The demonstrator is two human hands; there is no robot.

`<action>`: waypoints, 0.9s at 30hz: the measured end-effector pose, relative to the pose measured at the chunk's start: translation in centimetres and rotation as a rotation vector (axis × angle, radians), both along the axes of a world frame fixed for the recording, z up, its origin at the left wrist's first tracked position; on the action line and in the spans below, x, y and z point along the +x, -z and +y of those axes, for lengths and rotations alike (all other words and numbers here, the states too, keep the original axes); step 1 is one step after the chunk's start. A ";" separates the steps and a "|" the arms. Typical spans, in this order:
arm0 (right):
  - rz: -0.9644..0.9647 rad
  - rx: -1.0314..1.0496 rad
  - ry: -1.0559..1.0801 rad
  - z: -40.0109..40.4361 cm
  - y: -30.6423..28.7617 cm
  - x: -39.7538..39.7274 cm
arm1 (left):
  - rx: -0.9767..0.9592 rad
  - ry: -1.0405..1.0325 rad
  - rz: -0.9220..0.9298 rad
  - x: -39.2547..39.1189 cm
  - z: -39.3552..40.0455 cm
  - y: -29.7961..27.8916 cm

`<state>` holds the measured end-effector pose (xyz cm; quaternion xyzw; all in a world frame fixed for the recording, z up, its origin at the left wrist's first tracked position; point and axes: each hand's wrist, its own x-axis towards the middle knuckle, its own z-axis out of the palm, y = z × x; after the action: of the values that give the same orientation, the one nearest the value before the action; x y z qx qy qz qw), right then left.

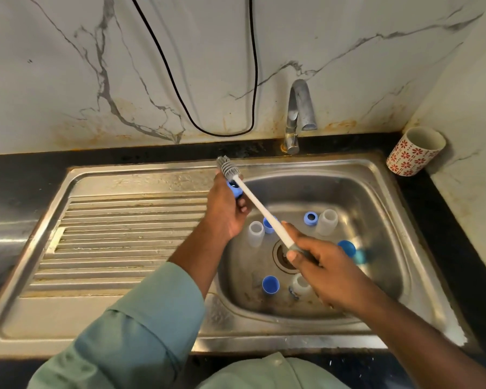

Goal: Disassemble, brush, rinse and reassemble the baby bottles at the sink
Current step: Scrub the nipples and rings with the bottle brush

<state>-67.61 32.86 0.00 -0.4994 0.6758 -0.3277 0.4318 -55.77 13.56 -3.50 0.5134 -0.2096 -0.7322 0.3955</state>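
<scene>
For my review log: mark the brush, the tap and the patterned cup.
brush (pixel 257 204), head view, on its white handle.
tap (pixel 299 108), head view, on the curved spout.
patterned cup (pixel 410 155), head view, on its outer wall.

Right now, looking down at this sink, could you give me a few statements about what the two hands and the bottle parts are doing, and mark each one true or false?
1. The right hand grips the long white bottle brush by its grey handle end. True.
2. The left hand is empty. False: it holds a small blue bottle part.
3. Water is streaming from the steel tap. False: no water shows at the spout.
4. Clear bottle bodies and blue caps lie inside the steel sink basin. True.
5. The red-flowered white cup stands in the basin. False: it sits on the dark counter by the wall.
</scene>
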 end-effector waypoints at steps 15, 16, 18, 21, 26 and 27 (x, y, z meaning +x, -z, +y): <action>0.060 0.017 -0.017 0.6 -0.1 -0.7 | 0.027 -0.013 0.096 0.6 -0.3 -0.6; 0.072 0.008 -0.006 0.3 -0.1 -0.6 | 0.034 -0.001 0.115 0.6 -0.2 -0.4; 0.099 -0.003 -0.055 0.6 0.1 -0.5 | 0.080 -0.052 0.188 1.5 -0.7 -0.4; 0.069 0.037 -0.106 1.7 -0.6 -0.3 | 0.072 -0.048 0.108 2.3 -0.8 -0.5; 0.106 0.004 -0.087 0.4 -1.0 -0.6 | 0.100 0.045 0.020 1.3 0.3 -0.2; 0.110 0.024 -0.105 1.0 -1.1 -0.8 | 0.127 0.003 0.042 1.5 0.1 -0.3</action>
<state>-68.36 33.87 1.10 -0.5462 0.6751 -0.2685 0.4169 -54.23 13.62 -3.21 0.5215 -0.1553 -0.7553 0.3653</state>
